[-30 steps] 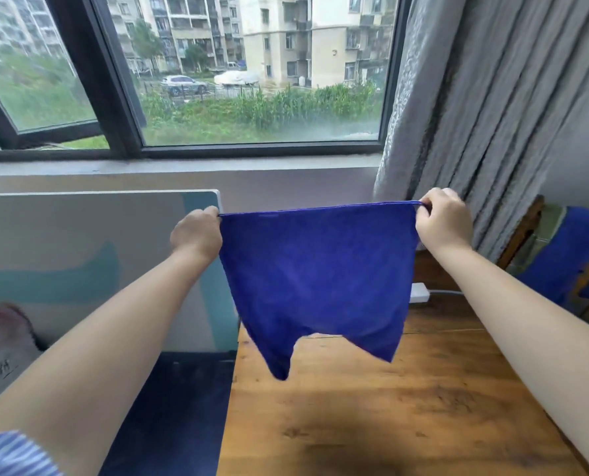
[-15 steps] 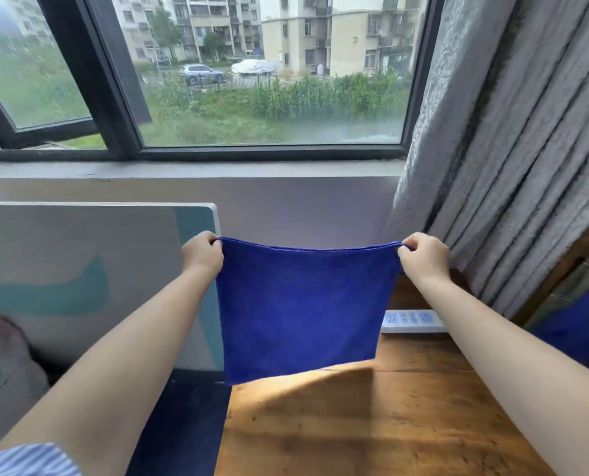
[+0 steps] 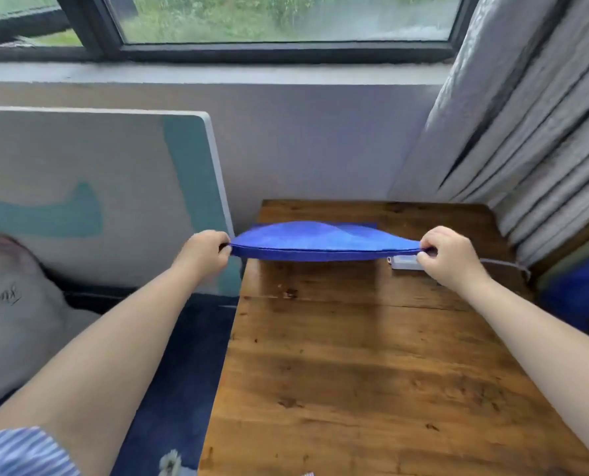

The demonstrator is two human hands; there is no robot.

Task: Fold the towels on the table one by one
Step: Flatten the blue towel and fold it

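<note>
At the far left a grey pillow (image 3: 15, 304) with dark script lies against a pale board (image 3: 90, 187) painted with teal shapes, which leans on the wall below the window (image 3: 279, 25). A striped sleeve (image 3: 18, 451) shows at the bottom corner. The left hand (image 3: 205, 252) is curled tight on the left corner of a blue towel (image 3: 320, 240), just past the left edge of the wooden bench (image 3: 372, 372). The towel is stretched taut between both hands over the far end of the bench, its near edge a straight double line and its far part billowing up; whether the far edge touches the wood is hard to tell. The right hand (image 3: 449, 257) pinches the towel's right corner with fingers and thumb closed on the cloth. Just beside and partly behind that hand sits a white power strip (image 3: 404, 262) with its cable running right. Grey curtains (image 3: 526, 132) hang at the right, and more blue cloth (image 3: 581, 297) lies below them beyond the bench.
</note>
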